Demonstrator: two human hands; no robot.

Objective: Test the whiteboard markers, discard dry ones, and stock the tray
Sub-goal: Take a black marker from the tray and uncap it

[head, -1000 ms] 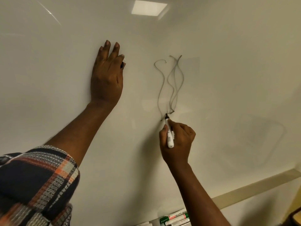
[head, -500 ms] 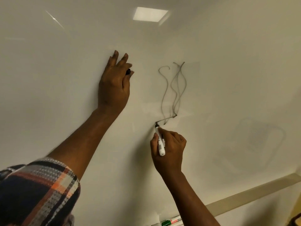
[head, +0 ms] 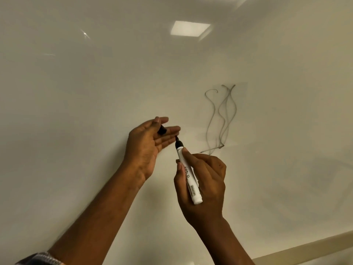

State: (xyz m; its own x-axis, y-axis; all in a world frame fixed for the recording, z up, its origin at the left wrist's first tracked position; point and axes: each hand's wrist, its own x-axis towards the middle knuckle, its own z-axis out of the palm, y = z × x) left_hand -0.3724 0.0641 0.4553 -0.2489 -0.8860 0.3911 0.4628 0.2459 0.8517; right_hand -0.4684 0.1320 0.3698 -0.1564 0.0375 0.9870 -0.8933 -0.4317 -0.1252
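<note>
My right hand (head: 202, 180) grips a white whiteboard marker (head: 188, 173), its black tip pointing up and left, off the board. My left hand (head: 147, 146) is held palm-up just left of the tip, pinching the marker's black cap (head: 162, 129) between thumb and fingers. The tip is close to my left fingers. Faint grey wavy test lines (head: 222, 119) show on the whiteboard (head: 95, 92) to the right of both hands.
The whiteboard's lower frame edge (head: 305, 249) runs along the bottom right. Ceiling light reflections (head: 190, 28) show near the top of the board. My checked sleeve (head: 44, 260) is at the bottom left.
My right hand lifted the marker off the board. My left hand came off the board, moved down towards the marker and turned palm-up with the cap. The view tilted upward.
</note>
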